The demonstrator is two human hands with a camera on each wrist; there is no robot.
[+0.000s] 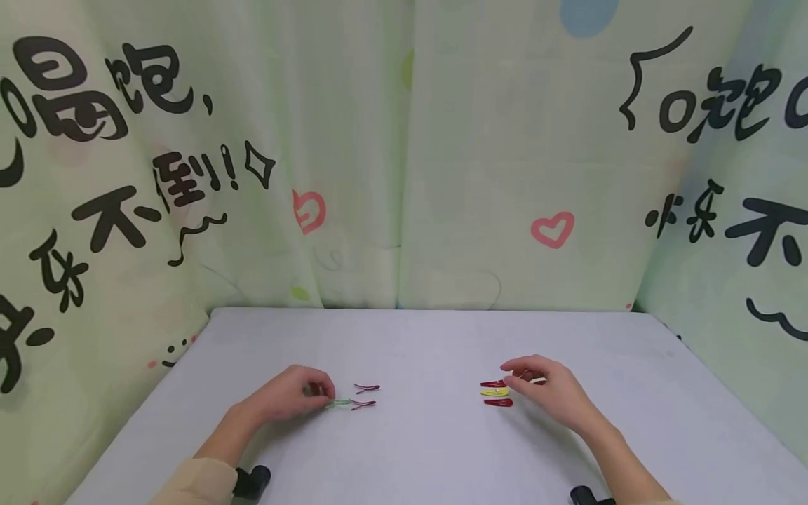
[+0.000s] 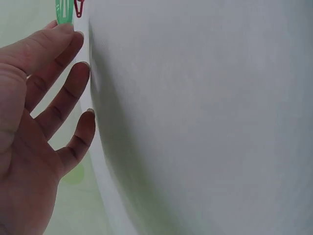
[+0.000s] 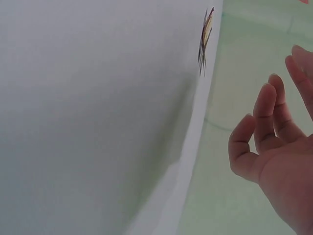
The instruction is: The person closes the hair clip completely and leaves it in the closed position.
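My left hand (image 1: 293, 393) pinches a green snap hair clip (image 2: 64, 11) between thumb and fingers, low over the white table. Just right of it in the head view lies a dark red hair clip (image 1: 363, 404), sprung apart. Another red clip (image 1: 367, 388) is a little farther back. Over on the right, a yellow hair clip (image 1: 494, 393) lies between a red clip (image 1: 499, 402) in front and another red one (image 1: 492, 384) behind. My right hand (image 1: 552, 389) hovers beside this row, fingers loosely bent and holding nothing; the right wrist view shows it apart from the clips.
The white table (image 1: 429, 449) reaches back to a pale green curtain (image 1: 353, 140) with black lettering and hearts. Curtains also hang along both sides. Black wrist straps (image 1: 252, 482) show at the bottom of the head view.
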